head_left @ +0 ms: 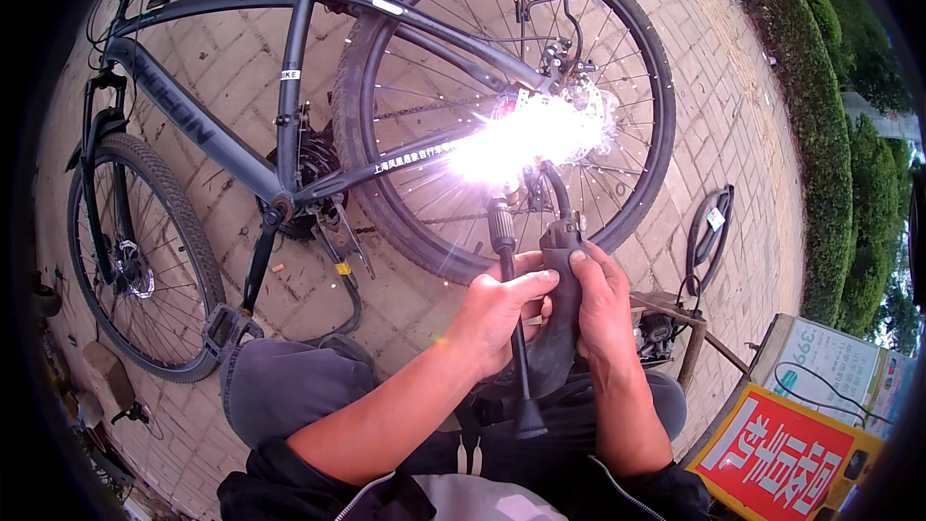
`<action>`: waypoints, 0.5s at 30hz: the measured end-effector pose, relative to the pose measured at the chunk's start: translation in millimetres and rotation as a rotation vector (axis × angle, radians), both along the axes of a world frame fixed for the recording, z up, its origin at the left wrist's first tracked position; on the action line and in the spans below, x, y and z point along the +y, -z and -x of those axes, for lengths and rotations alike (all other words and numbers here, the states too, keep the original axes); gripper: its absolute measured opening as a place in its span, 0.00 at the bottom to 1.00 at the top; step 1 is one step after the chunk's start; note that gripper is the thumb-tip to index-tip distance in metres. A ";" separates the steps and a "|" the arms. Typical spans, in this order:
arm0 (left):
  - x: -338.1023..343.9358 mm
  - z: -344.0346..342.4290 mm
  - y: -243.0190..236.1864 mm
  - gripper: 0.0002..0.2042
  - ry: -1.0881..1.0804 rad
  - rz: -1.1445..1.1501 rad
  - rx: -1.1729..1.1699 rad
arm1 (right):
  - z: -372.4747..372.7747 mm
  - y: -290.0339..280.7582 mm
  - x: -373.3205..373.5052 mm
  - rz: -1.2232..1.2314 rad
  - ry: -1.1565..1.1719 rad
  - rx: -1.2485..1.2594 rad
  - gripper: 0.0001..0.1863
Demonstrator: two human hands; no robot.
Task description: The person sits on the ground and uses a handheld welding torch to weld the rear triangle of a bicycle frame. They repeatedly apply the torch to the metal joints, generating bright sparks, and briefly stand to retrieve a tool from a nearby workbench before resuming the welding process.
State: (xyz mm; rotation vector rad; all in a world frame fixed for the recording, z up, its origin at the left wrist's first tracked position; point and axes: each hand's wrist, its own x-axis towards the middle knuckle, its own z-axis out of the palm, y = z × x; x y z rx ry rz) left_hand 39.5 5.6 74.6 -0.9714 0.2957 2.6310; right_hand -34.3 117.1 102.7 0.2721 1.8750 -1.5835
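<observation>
My left hand is closed round a slim black kickstand, which has a ribbed collar near its top and a flared foot at its lower end. My right hand grips the black, curved handle of a welding gun, its thumb on the upper part. The gun's bent neck runs up into a glaring white arc with sparks round it. Behind the glare, the hub area of the rear wheel is hidden, as is the kickstand's upper end. The dark grey bicycle stands in front of me.
The bicycle's pedal is beside my left knee. A black looped object lies on the paving at the right. A red and yellow sign stands at the lower right; a hedge runs along the far right.
</observation>
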 end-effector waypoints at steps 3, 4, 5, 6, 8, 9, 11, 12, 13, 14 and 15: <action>1.8 -0.2 5.4 0.14 0.000 -0.021 0.054 | -1.1 -1.2 3.7 0.009 0.027 -0.048 0.18; 1.6 -0.1 5.8 0.14 -0.001 -0.023 0.059 | -1.4 -1.9 3.3 0.011 0.039 -0.055 0.18; 2.1 0.0 5.5 0.13 0.001 -0.028 0.065 | -1.6 -2.4 3.1 0.014 0.042 -0.054 0.18; 2.2 -0.3 5.3 0.13 0.001 -0.028 0.069 | -1.8 -2.5 2.3 0.017 0.046 -0.052 0.18; 1.5 -0.9 5.2 0.13 0.000 -0.029 0.077 | -1.6 -4.2 1.9 0.012 0.041 -0.063 0.18; 1.4 -0.8 5.1 0.13 -0.001 -0.029 0.074 | -1.2 -6.1 1.9 0.004 0.032 -0.075 0.18; 1.4 -0.5 4.3 0.13 -0.003 -0.030 0.070 | -0.9 -6.2 2.1 -0.008 0.028 -0.071 0.18; 1.6 -0.2 3.8 0.13 0.001 -0.023 0.064 | -0.9 -4.3 2.4 -0.013 0.032 -0.056 0.18; 1.8 0.2 3.3 0.13 0.004 -0.016 0.058 | -0.9 -3.4 2.4 -0.018 0.036 -0.040 0.18; 1.7 0.1 3.3 0.12 0.006 -0.010 0.051 | -1.0 -3.3 2.0 -0.014 0.035 -0.040 0.18; 1.5 0.0 3.2 0.12 0.004 -0.010 0.052 | -1.0 -3.3 1.6 -0.011 0.035 -0.040 0.18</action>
